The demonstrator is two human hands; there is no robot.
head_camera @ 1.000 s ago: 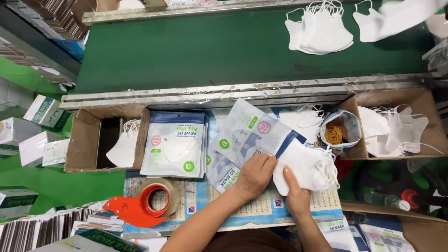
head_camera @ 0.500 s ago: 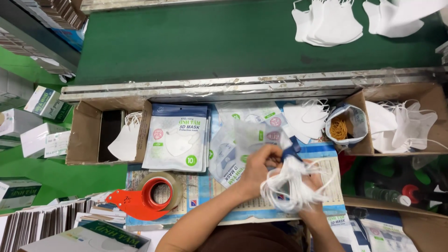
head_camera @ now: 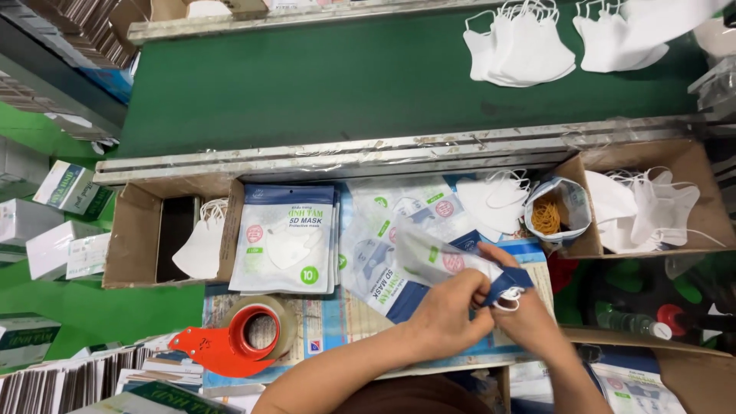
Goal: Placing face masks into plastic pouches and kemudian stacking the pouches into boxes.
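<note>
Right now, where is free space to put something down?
The green belt is bare left of the white masks. The green floor patch below the left box is free. Around both hands, pouches and tape dispenser crowd the table.

I see a clear-fronted mask pouch (head_camera: 429, 261) with a dark blue bottom band, lifted off the bench near its front right edge and tilted, mouth end toward me. White masks (head_camera: 507, 302) are almost fully inside it; only a white ear loop shows at the opening.
</note>
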